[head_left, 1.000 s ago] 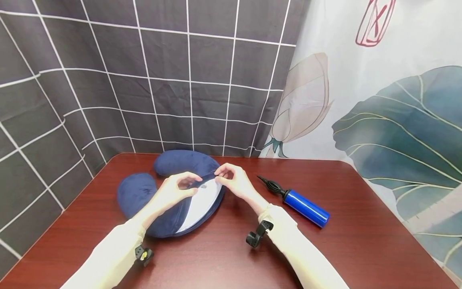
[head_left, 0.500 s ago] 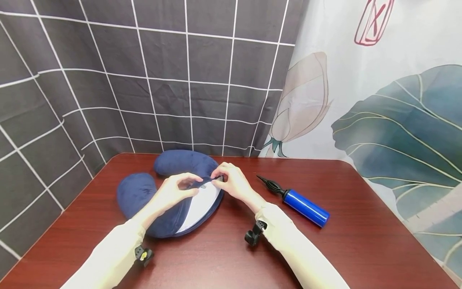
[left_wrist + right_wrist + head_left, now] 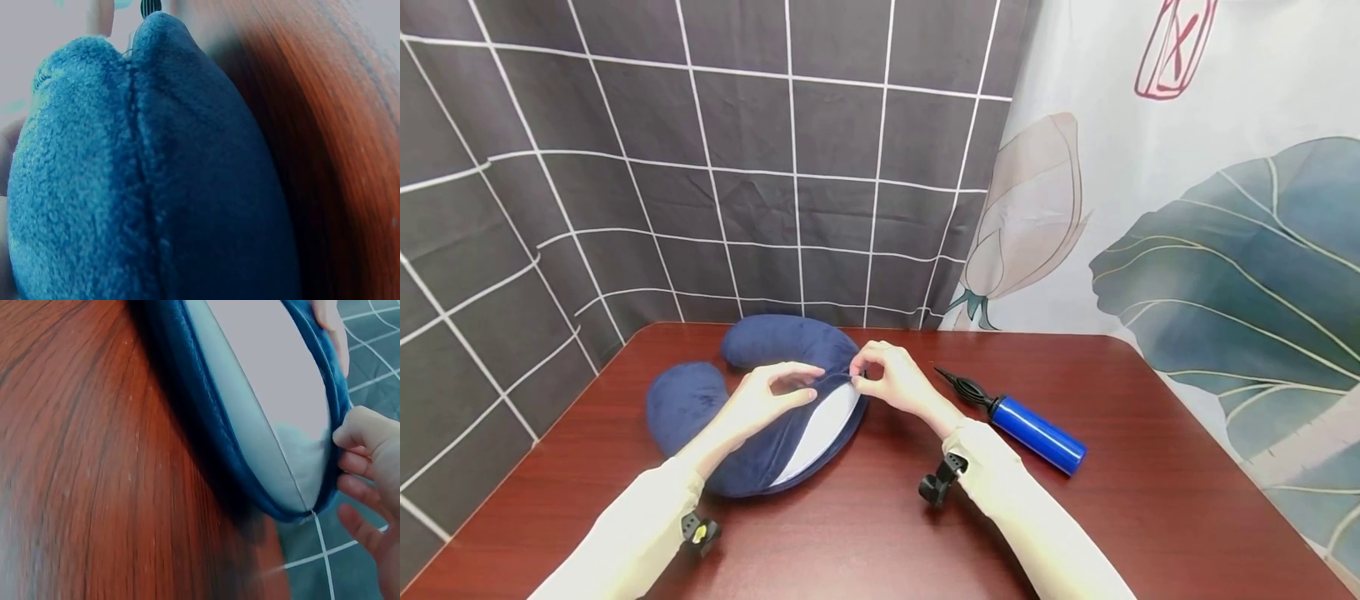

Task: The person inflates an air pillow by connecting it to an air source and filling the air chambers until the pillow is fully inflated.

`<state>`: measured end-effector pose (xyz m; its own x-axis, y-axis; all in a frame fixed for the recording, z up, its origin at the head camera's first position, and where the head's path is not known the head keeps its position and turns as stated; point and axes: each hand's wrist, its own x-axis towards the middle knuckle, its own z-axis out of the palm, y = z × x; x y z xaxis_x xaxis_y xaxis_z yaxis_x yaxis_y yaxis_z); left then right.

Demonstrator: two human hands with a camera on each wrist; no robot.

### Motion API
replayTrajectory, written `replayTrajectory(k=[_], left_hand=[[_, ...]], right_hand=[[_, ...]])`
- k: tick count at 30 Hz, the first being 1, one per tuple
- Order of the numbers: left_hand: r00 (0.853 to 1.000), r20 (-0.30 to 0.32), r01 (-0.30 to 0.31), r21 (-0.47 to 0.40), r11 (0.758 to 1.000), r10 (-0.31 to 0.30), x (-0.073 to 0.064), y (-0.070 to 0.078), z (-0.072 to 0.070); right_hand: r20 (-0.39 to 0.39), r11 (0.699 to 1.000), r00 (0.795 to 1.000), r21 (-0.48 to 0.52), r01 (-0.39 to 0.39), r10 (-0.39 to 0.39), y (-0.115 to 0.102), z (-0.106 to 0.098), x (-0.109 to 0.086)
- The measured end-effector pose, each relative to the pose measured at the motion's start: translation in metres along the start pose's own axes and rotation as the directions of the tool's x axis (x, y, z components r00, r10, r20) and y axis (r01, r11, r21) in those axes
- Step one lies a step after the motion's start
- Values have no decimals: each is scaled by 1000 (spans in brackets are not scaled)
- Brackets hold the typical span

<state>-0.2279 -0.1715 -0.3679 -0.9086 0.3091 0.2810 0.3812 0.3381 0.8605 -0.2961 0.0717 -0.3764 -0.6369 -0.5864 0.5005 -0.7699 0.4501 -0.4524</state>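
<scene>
A navy plush U-shaped neck pillow (image 3: 685, 404) lies on the table, its cover parted along one curved side. Through that gap shows a white inner (image 3: 827, 425), also seen in the right wrist view as a smooth white inner (image 3: 256, 394) with a seam. My right hand (image 3: 891, 379) pinches the cover's edge at the far end of the gap. On the pillow beside it rests my left hand (image 3: 771, 396), thumb and fingers apart. Plush cover (image 3: 87, 169) fills much of the left wrist view and hides most of the left hand.
A blue hand pump (image 3: 1037, 433) with a black nozzle lies to the right of the pillow on the reddish-brown table (image 3: 865, 533). Behind the table hang a grey gridded curtain (image 3: 737, 208) and a white curtain with a lotus print (image 3: 1030, 200).
My right hand drew a little left, then moved back right while holding the cover's edge. The visible white strip has narrowed as the navy cover came over it. The left hand stayed nearly still.
</scene>
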Motion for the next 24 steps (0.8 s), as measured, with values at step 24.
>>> replayTrajectory(k=[24], left_hand=[[999, 49, -26, 141, 990, 19, 3, 2, -2]], right_hand=[[210, 992, 975, -91, 89, -68, 0, -11, -14]])
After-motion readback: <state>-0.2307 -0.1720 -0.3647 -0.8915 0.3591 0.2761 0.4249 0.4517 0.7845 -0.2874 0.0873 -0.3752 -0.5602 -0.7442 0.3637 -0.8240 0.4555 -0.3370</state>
